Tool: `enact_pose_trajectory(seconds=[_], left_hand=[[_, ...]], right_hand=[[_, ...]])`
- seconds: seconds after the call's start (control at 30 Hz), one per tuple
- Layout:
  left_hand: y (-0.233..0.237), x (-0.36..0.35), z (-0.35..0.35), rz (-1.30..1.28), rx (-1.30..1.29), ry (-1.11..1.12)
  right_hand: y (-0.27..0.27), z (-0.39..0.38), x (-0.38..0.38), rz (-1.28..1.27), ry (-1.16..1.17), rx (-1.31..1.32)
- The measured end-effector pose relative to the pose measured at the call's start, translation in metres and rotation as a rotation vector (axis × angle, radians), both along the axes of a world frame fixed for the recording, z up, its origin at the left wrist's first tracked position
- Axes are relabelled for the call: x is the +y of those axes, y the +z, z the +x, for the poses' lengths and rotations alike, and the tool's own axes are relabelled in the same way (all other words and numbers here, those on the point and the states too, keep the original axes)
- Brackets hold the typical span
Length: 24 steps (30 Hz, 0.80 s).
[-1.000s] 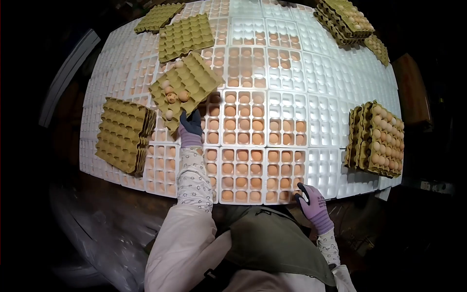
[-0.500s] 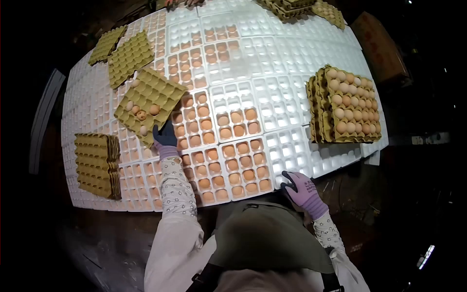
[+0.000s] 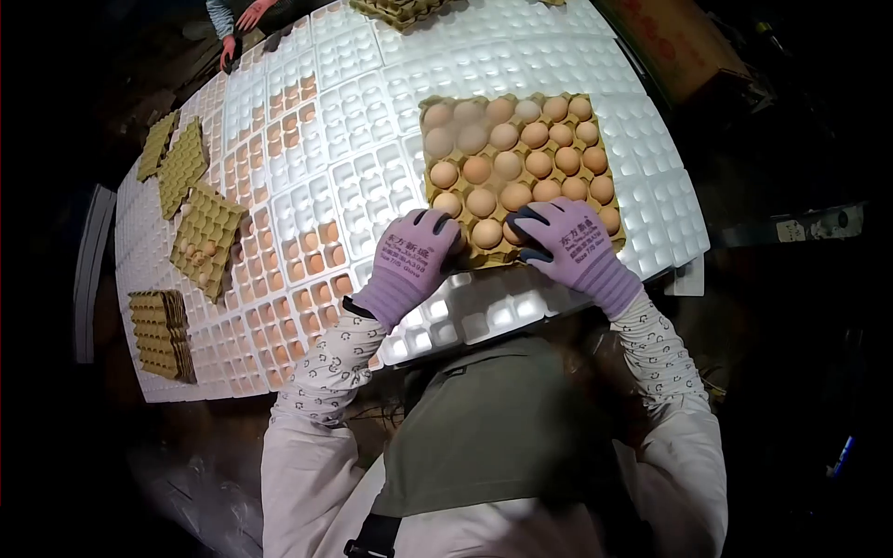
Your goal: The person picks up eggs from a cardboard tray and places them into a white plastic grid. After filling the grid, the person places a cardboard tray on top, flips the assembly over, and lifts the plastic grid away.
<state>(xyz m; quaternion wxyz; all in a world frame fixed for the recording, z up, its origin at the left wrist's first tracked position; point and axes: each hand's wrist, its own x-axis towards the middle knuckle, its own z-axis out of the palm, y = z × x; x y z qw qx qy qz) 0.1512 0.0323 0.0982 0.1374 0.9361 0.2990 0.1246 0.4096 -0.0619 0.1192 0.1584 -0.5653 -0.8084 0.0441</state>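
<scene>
A full brown pulp egg tray (image 3: 433,191) lies in front of me, filled with rows of brown and pale eggs (image 3: 507,166). My left hand (image 3: 416,249), in a purple glove with dark fingertips, is at its front left corner, fingers curled over eggs there. Over the front row to the right, my right hand (image 3: 567,244) in a matching glove has its fingers bent around eggs. Both palms hide most of what the fingers hold. Beneath are white moulded trays (image 3: 423,333), with brown eggs (image 3: 312,246) sitting in several at the left.
A pulp tray holding a few eggs (image 3: 206,228) lies left, near other pulp trays (image 3: 181,167) and a stack of them (image 3: 160,335). More pulp trays (image 3: 400,11) are at the far edge. Another person's gloved hand (image 3: 253,14) shows far left. A cardboard box (image 3: 674,46) stands beyond the right edge.
My left hand has left the nearly emptied pulp tray and moved right. Both hands have come onto the full egg tray's front row. The view has turned right.
</scene>
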Motion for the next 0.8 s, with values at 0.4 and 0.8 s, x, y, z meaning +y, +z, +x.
enact_pose_trajectory(seconds=[0.4,0.8], left_hand=[[0.020,0.038,0.032,-0.019,0.333,0.026],[0.002,0.037,0.069,0.427,0.248,-0.061]], right_hand=[[0.009,-0.004,0.035,-0.377,0.008,0.298],[0.004,0.027,0.046,-0.217,-0.232,0.317]])
